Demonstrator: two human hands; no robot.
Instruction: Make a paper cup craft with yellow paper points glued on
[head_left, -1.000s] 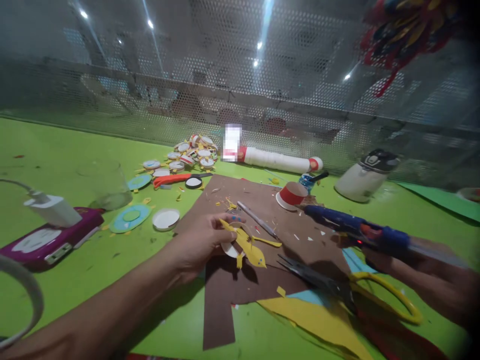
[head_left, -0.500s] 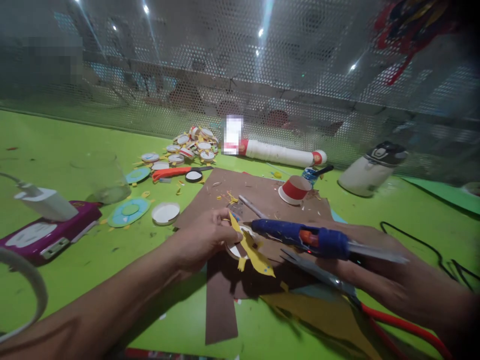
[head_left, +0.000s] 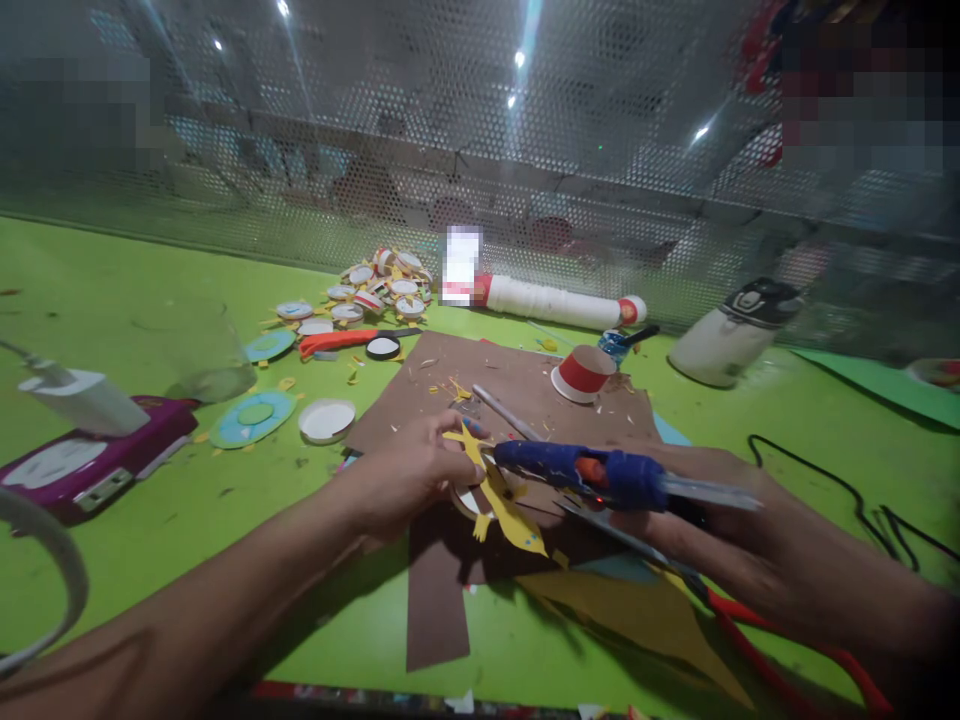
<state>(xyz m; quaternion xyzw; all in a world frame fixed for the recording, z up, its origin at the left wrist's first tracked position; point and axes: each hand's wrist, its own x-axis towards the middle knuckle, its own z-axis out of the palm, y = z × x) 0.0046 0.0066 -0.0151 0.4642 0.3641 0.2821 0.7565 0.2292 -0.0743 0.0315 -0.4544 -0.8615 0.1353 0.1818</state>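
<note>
My left hand point(head_left: 409, 470) pinches a yellow paper cutout point(head_left: 506, 505) with small blue dots at its lower end. Under the cutout shows part of a white round disc point(head_left: 468, 500) with a yellow paper foot; the fingers hide some of it. Wrapped in my right hand point(head_left: 735, 520) is a blue hot glue gun point(head_left: 581, 472), a clear glue stick jutting from its back. Its nozzle points left, right at the cutout; whether they touch I cannot tell. Below the right hand lie scissors with red handles point(head_left: 795, 650), partly covered.
Brown paper point(head_left: 420, 390) lies under the work, bearing a red-and-white paper cup point(head_left: 583, 373). Behind are piled paper discs point(head_left: 405, 287), an orange-handled cutter point(head_left: 341, 343) and a white roll point(head_left: 555, 302). A purple power strip point(head_left: 142, 445) is left, a white-and-black container point(head_left: 731, 335) right.
The glue gun has shifted slightly left, and its nozzle is nearer the upper part of the yellow cutout. The cutout has turned a little, showing more of its face. The whole view shifted slightly.
</note>
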